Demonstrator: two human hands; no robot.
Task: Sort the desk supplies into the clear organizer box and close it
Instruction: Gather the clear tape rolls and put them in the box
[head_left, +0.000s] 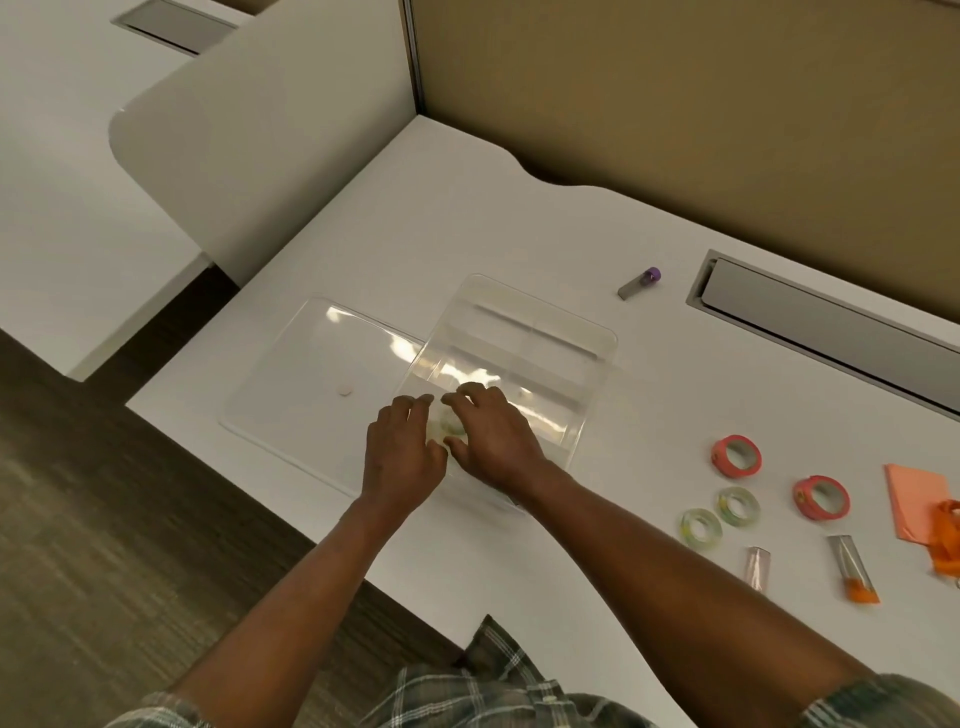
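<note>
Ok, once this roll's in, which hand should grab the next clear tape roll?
Right, likely. Both loose clear tape rolls lie right of the organizer box, on the side of the right hand; the left hand would have to cross the box.

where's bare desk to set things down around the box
Free: the strip between organizer box and partition, bar one purple-capped tube; the gap between box and pink tape rolls. Crowded: far right, around the sticky notes.

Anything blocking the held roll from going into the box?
Nothing visible. The lid lies flat left of the box, whose top is open; the right hand holds the roll at its near corner, left hand beside it.
</note>
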